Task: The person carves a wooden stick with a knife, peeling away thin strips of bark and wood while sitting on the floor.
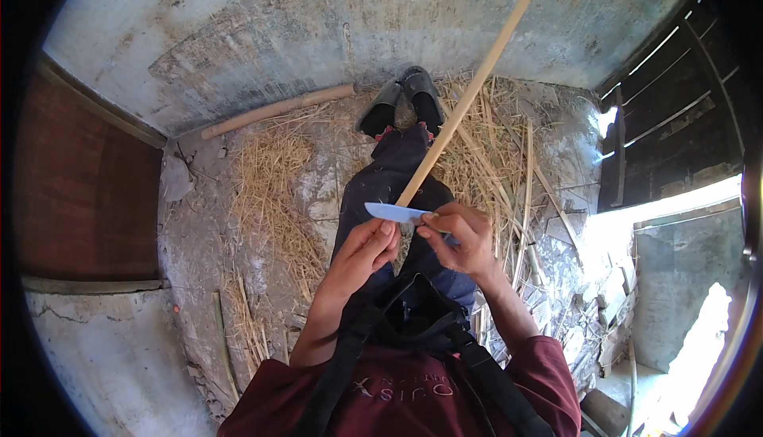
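Above my lap, a knife [388, 212] with a broad, pale blue-looking blade lies almost level, its tip to the left. My right hand [462, 238] is closed round its handle, which the fingers mostly cover. My left hand [367, 251] is closed, thumb pressed to fingers, right under the front part of the blade. What those fingers pinch, if anything, is hidden. A long, pale wooden pole [477, 79] slants from just behind the blade, over my legs, to the top of the view. The blade hides its near end.
Loose straw [274, 174] and thin split strips [528, 182] litter the floor around my legs. A brown pole [278, 111] lies along the stained wall [318, 31]. At left is a brown wooden panel [87, 182]; at right, dark boards [675, 119] and rubble [612, 302].
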{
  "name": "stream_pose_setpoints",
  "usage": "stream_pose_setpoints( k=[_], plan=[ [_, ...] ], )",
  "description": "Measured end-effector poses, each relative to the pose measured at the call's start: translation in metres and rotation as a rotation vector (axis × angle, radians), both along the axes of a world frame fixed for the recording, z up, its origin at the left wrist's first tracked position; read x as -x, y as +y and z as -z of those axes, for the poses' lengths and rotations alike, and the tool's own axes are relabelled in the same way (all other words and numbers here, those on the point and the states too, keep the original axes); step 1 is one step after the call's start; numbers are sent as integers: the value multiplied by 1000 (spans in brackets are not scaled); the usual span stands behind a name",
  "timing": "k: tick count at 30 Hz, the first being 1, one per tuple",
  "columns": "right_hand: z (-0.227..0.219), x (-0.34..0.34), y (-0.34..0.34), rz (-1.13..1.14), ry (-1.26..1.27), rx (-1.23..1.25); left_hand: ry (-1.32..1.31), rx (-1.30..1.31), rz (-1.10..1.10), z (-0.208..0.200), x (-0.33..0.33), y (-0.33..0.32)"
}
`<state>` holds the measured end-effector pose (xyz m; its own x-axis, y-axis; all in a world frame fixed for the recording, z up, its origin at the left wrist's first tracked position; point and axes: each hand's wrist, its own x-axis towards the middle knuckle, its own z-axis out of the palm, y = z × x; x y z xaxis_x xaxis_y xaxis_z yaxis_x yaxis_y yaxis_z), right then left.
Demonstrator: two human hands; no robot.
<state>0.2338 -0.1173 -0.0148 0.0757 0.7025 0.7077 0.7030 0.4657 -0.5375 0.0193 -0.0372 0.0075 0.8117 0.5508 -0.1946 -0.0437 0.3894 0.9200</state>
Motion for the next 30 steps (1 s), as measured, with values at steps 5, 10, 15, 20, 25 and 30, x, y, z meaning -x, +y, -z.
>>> stream_pose_setpoints(
  k=[5,10,15,20,25,30],
  plan=[
    [-2,5,2,47,25,-103,-46,-50,23,3,-2,-4],
    [-6,6,1,32,86,-73,25,-186,6,0,-2,-8],
    [-12,10,-4,-39,79,6,17,-272,2,4,-2,-12],
    [-15,12,-5,-58,99,11,-14,-204,49,-3,-3,-12],
    [-19,8,4,69,91,-85,9,-275,11,-1,-4,-11],
    [-27,7,3,116,107,-71,17,-177,34,-3,2,-10]
  ],
)
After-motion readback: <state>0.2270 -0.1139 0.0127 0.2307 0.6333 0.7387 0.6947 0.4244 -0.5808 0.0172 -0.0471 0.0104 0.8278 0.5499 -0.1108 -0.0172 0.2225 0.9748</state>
